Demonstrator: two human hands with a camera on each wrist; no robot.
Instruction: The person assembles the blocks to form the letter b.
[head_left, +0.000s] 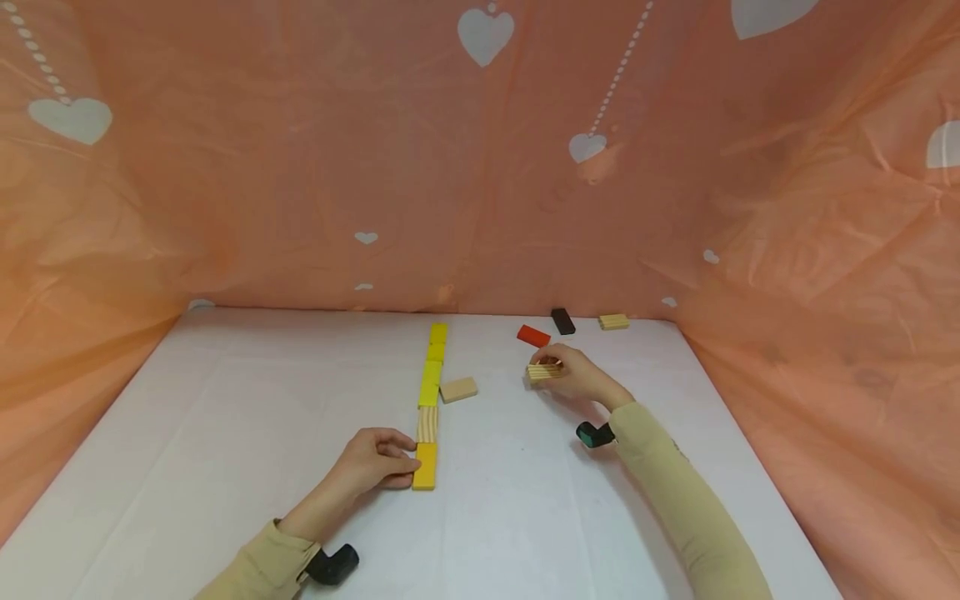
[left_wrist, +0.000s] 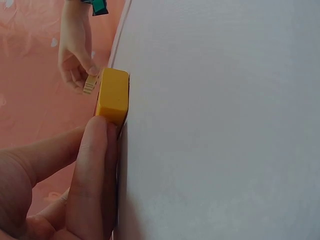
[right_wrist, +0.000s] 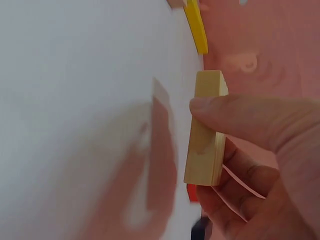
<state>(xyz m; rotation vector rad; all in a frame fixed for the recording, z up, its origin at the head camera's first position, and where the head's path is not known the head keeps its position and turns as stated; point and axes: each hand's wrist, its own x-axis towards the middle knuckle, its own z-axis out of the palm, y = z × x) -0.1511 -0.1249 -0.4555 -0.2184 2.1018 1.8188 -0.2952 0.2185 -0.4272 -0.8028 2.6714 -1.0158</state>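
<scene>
A line of wooden blocks runs away from me on the white table. At its near end lies a deep yellow block, with a striped wood-grain block behind it and bright yellow blocks farther back. My left hand touches the deep yellow block from the left, its fingertips against the block's side in the left wrist view. Over the table to the right, my right hand pinches a pale wooden block between thumb and fingers. Its shadow falls on the table in the right wrist view.
A plain wooden block lies just right of the line. Near the table's back edge are a red block, a black block and another pale block. Orange sheeting with white hearts surrounds the white table.
</scene>
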